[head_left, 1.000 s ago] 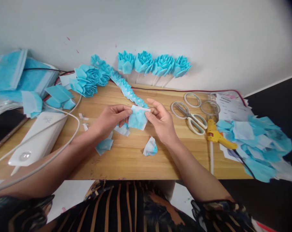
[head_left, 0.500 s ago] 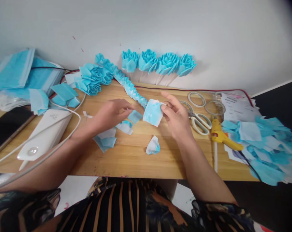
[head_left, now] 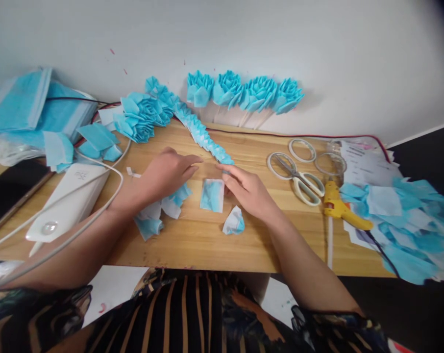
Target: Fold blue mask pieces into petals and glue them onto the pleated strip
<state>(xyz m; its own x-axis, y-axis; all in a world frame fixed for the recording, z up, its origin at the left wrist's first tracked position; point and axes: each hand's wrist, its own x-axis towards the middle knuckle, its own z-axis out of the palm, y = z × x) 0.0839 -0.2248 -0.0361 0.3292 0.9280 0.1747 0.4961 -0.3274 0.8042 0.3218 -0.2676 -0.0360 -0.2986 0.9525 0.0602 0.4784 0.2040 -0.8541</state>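
Note:
My right hand [head_left: 247, 189] pinches the edge of a blue-and-white fabric square [head_left: 212, 196], low over the table. The square looks like cut face-mask cloth. To its left, my left hand [head_left: 170, 171] hovers with thumb and forefinger a little apart and nothing visible between them. Below that hand lie loose cut pieces [head_left: 170, 206], partly covered by it. A small folded petal [head_left: 234, 221] rests on the wood below my right hand. Beyond the hands, a row of overlapping folded petals [head_left: 196, 130] runs back toward the wall.
Blue fabric roses [head_left: 227, 90] stand along the wall, with more roses [head_left: 137, 117] at left. Scissors [head_left: 305, 181], tape rolls [head_left: 302, 150], a yellow glue gun [head_left: 339, 206] and a fabric pile [head_left: 416, 220] are right. A white power bank [head_left: 67, 203], phone [head_left: 16, 196] and masks [head_left: 19, 103] are left.
My right hand has moved left and lowered the fabric square, which has turned flatter. My left hand has shifted slightly, and the loose pieces near it have slid left.

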